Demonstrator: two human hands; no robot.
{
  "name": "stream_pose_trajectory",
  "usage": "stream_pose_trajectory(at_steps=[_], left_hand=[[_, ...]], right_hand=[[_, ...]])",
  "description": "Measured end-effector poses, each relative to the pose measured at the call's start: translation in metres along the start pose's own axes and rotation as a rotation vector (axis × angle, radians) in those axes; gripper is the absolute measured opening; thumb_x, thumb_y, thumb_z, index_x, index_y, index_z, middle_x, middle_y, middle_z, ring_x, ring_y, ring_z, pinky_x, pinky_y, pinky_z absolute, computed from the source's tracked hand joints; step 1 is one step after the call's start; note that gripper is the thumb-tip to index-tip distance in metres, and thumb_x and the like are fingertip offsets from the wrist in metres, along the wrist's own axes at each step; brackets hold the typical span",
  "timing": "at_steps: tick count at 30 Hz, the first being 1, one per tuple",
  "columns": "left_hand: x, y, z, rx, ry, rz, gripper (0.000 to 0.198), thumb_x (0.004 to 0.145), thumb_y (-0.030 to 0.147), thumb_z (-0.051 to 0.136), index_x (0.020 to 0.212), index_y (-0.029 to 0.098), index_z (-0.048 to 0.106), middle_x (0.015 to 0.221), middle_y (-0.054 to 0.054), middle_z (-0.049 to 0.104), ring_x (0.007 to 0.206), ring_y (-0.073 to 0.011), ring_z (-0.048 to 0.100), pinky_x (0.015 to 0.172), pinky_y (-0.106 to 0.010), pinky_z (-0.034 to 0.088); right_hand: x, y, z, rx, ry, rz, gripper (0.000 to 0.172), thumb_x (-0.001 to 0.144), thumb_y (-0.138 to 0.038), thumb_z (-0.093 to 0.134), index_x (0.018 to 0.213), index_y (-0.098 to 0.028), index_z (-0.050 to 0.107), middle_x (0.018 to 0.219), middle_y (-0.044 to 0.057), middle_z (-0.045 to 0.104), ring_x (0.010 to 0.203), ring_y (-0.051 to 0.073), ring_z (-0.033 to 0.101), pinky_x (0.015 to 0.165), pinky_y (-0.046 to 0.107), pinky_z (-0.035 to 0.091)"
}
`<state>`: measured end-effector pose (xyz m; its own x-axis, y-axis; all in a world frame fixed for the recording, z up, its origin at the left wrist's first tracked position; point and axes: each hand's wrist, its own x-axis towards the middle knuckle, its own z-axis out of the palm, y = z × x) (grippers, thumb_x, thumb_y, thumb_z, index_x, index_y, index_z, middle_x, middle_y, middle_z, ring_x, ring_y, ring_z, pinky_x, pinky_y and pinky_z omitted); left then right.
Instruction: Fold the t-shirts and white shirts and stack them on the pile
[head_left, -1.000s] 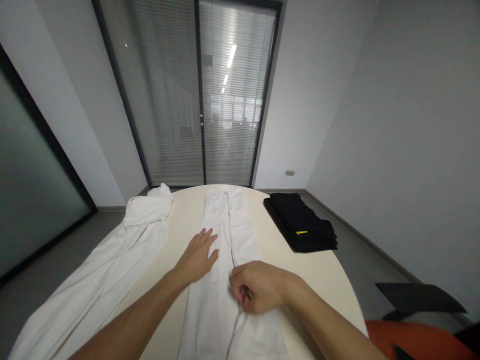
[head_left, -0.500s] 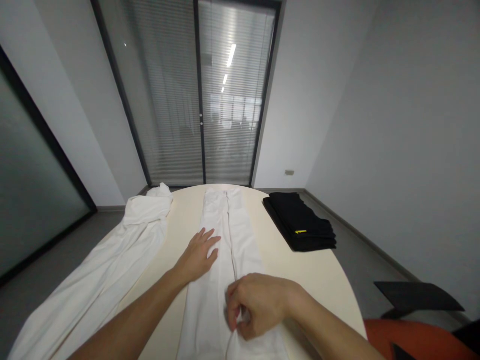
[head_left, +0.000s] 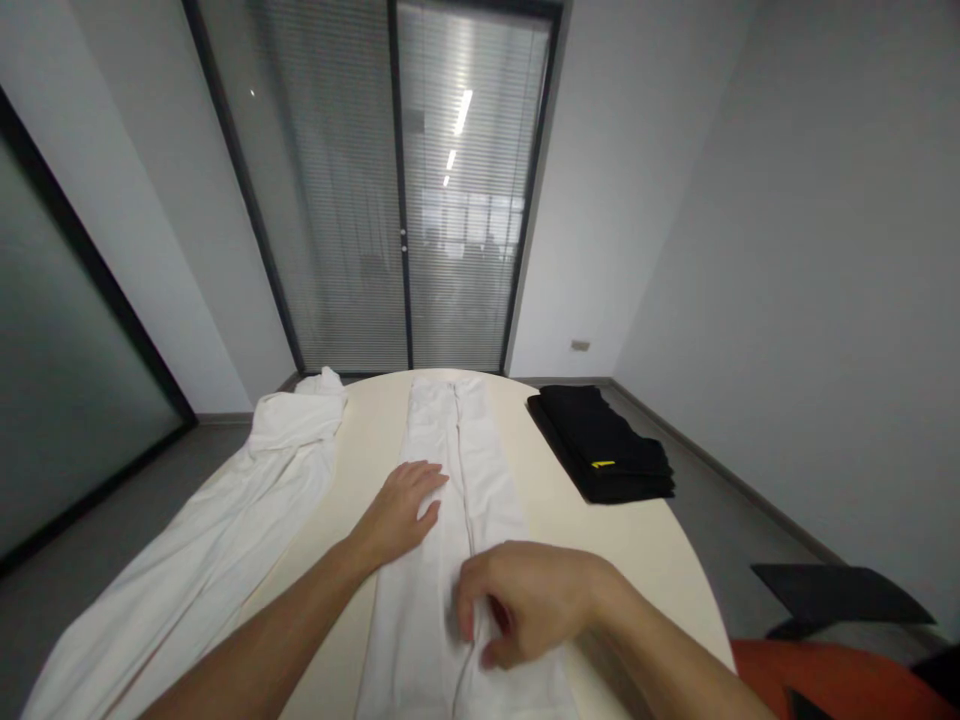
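Note:
A long white garment [head_left: 429, 620] lies lengthwise down the middle of the table, with an edge line running along its centre. It looks like trousers, though the frames do not make this certain. My left hand [head_left: 403, 508] rests on its left half, palm down and fingers stretched out. Over the centre line, nearer to me, is my right hand [head_left: 525, 605]. Its fingers bend down towards the cloth, and a gap shows between thumb and forefinger with nothing held there. Whether its fingertips touch the cloth is hard to tell.
More white clothing [head_left: 217, 530] hangs over the left side of the round cream table [head_left: 637, 560]. A stack of folded black clothes [head_left: 600, 440] with a yellow mark sits at the back right. An orange chair [head_left: 825, 680] with a black armrest [head_left: 840, 592] stands at lower right.
My right thumb and forefinger have moved apart from their pinch at the centre line, and that hand has shifted slightly right. My left fingers have drawn closer together on the cloth.

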<state>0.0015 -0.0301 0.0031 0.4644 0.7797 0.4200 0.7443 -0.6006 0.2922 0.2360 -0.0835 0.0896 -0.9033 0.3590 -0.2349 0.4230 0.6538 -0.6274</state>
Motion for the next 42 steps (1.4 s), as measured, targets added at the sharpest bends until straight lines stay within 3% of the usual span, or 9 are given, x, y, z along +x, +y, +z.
stream_pose_trajectory(at_steps=[4,7,12,14,23,27,31,37,42], left_hand=[[0.001,0.023,-0.014,-0.167,-0.138,0.215,0.031,0.089,0.020,0.058,0.119,0.025,0.065,0.117,-0.006,0.067,0.109,-0.0213,0.061,0.099,-0.039,0.049],[0.000,0.037,-0.019,-0.208,-0.258,0.306,0.038,0.087,0.025,0.065,0.125,0.029,0.064,0.125,-0.006,0.063,0.114,-0.0222,0.059,0.100,-0.038,0.049],[0.001,0.037,-0.017,-0.083,-0.252,0.296,0.031,0.097,0.025,0.055,0.126,0.030,0.064,0.135,-0.006,0.060,0.122,-0.0235,0.056,0.103,-0.041,0.047],[0.004,0.031,-0.013,-0.022,-0.228,0.299,0.029,0.098,0.025,0.053,0.124,0.030,0.065,0.133,-0.006,0.062,0.121,-0.0234,0.058,0.102,-0.042,0.047],[0.017,0.009,-0.002,0.133,-0.103,0.212,0.027,0.098,0.018,0.050,0.118,0.024,0.068,0.119,-0.007,0.070,0.107,-0.0226,0.065,0.098,-0.042,0.049],[0.009,0.023,-0.013,0.060,-0.133,0.299,0.024,0.096,0.018,0.052,0.114,0.025,0.067,0.117,-0.006,0.069,0.110,-0.0214,0.063,0.110,-0.048,0.039],[-0.002,0.046,-0.024,-0.134,-0.245,0.423,0.030,0.084,0.022,0.066,0.113,0.027,0.068,0.117,-0.005,0.067,0.112,-0.0231,0.060,0.106,-0.042,0.043],[-0.006,0.068,-0.030,-0.256,-0.353,0.473,0.041,0.075,0.028,0.075,0.115,0.031,0.069,0.125,-0.003,0.065,0.114,-0.0242,0.059,0.102,-0.041,0.044],[-0.007,0.080,-0.026,-0.298,-0.326,0.563,0.011,0.081,0.028,0.071,0.092,0.027,0.070,0.112,0.000,0.071,0.107,-0.0213,0.061,0.100,-0.040,0.043]], right_hand=[[-0.019,0.024,-0.011,0.112,0.003,0.215,0.024,0.068,-0.032,0.082,0.086,-0.019,0.072,0.076,-0.004,0.067,0.063,0.009,0.057,0.059,0.019,0.041],[-0.025,0.039,-0.016,0.062,0.084,0.340,0.027,0.070,-0.037,0.081,0.088,-0.020,0.072,0.076,-0.003,0.066,0.065,0.012,0.058,0.059,0.021,0.041],[-0.012,0.051,-0.014,-0.216,0.475,0.315,0.038,0.086,-0.038,0.069,0.117,-0.017,0.066,0.110,0.010,0.068,0.099,0.023,0.061,0.087,0.032,0.047],[-0.006,0.053,-0.009,-0.306,0.535,0.312,0.042,0.095,-0.041,0.056,0.127,-0.015,0.061,0.124,0.016,0.064,0.114,0.027,0.057,0.099,0.039,0.043],[0.017,0.075,0.007,-0.350,0.502,0.451,0.062,0.103,-0.051,0.030,0.154,-0.016,0.038,0.161,0.014,0.031,0.147,0.032,0.029,0.119,0.051,0.021],[0.018,0.085,0.004,-0.316,0.486,0.438,0.064,0.102,-0.053,0.032,0.155,-0.019,0.035,0.162,0.013,0.029,0.148,0.033,0.027,0.119,0.056,0.018],[0.011,0.089,0.001,-0.244,0.472,0.397,0.067,0.100,-0.054,0.036,0.156,-0.018,0.033,0.163,0.014,0.026,0.150,0.032,0.024,0.120,0.056,0.017],[-0.001,0.090,-0.005,-0.205,0.475,0.330,0.066,0.098,-0.051,0.044,0.151,-0.012,0.041,0.159,0.018,0.034,0.148,0.032,0.030,0.120,0.050,0.023],[-0.008,0.089,-0.011,-0.203,0.528,0.231,0.052,0.096,-0.045,0.050,0.137,-0.013,0.056,0.146,0.019,0.051,0.139,0.031,0.043,0.114,0.044,0.034]])
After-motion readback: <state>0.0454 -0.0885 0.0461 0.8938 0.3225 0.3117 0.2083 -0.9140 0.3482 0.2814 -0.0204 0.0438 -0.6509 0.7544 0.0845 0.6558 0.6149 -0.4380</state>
